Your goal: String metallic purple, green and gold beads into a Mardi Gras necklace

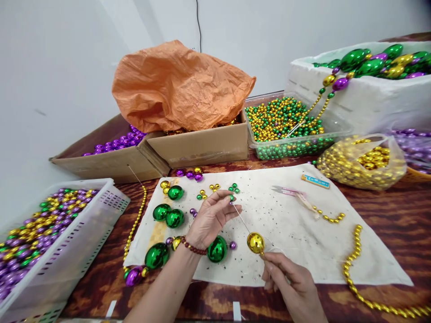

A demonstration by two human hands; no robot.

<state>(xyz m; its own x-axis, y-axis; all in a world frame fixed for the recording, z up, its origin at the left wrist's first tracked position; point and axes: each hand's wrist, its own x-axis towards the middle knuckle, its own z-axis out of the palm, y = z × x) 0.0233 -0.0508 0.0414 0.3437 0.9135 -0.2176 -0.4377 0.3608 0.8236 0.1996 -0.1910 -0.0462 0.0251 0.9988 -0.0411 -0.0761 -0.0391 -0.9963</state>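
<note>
Over the middle of the white cloth point(289, 224), my left hand point(213, 213) pinches a small green bead point(231, 198) at the upper end of a thin needle point(240, 216). The needle runs down to a large gold bead point(255, 242). My right hand point(286, 278) is closed just below that bead, its fingertips on the small gold piece beneath it. Large green beads point(157, 255) lie on the cloth to the left, with a purple bead point(134, 275) near its corner. Another large green bead point(217, 249) sits right of my left wrist.
Scissors point(286, 190) and a blue packet point(315, 181) lie on the cloth. A white basket point(101, 224) stands left; cardboard boxes point(198, 146), a clear bin point(286, 141) and a bag of gold beads point(362, 163) stand behind. A gold strand point(348, 269) curves at right.
</note>
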